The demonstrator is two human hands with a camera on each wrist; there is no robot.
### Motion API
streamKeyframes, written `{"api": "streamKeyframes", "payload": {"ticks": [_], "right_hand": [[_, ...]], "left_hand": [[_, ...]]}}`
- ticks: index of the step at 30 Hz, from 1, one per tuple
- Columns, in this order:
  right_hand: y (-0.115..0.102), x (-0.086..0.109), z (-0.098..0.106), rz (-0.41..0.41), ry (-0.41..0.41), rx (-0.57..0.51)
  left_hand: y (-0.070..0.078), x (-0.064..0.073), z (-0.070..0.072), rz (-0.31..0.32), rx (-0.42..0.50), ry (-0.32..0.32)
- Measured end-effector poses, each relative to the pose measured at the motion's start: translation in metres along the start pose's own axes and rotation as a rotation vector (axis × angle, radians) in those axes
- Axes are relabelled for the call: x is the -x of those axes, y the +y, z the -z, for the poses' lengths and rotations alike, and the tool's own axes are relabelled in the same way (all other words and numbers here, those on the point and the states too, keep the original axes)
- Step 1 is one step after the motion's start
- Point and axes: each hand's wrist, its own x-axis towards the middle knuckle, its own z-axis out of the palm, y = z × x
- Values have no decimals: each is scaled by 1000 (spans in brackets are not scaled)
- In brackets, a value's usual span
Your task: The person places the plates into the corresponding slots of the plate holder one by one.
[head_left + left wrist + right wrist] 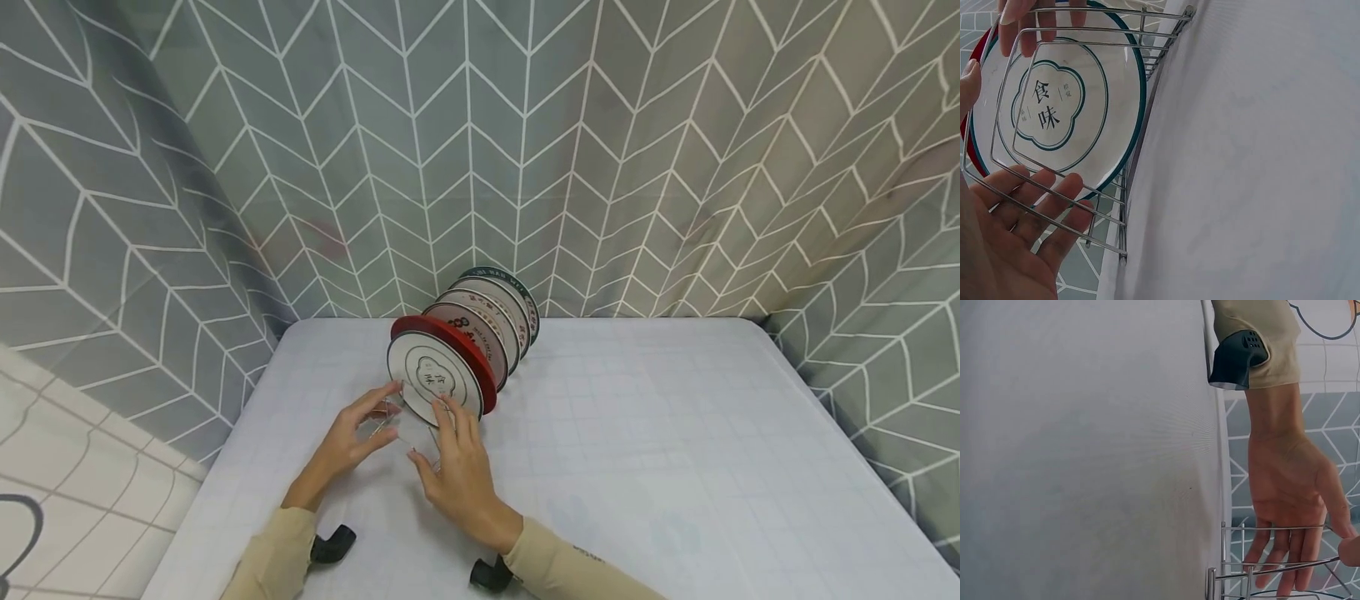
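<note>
A metal wire dish rack (1124, 212) holds several plates stood on edge in a row. The front one is a white plate (433, 375) with a dark rim and characters at its centre; a red plate (480, 367) stands right behind it. At the rack's near left, my left hand (348, 440) holds the wire loops, its fingers bent along them and its thumb raised at the upper wire in the right wrist view. My right hand (463, 483) grips the loops on the other side, with fingertips overlapping the white plate in the head view.
The rack stands toward the back of a table with a white cloth (660, 450). Patterned grey curtains (525, 150) hang behind and at both sides. A black wrist piece (333, 546) sticks out from the left sleeve, and another (491, 575) from the right.
</note>
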Motion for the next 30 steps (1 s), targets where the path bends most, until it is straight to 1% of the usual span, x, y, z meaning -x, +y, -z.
{"api": "streamKeyframes", "payload": {"ticks": [2,5,9,12,15,24,27,30], "right_hand": [[1,1,0,-28,-33,-26],[2,1,-1,-75,-82,-103],[3,-1,0,-159,-132,-186],[3,0,1,-197,-149,-209],[3,0,1,-203,-148,-228],[5,-2,0,-153,-122,-240],[7,-3,3,-140,-118,-248],[11,-2,9,-120,-103,-252]], "left_hand": [[-2,0,-1,-12,2,-13],[-3,0,-1,-32,1,-22],[-2,-2,-2,-31,0,-30],[-2,-2,-4,-18,4,-37],[-1,0,-6,-8,8,-41],[0,1,-4,14,-3,-32],[0,1,-4,7,-7,-19],[2,-1,-9,-3,-15,-4]]}}
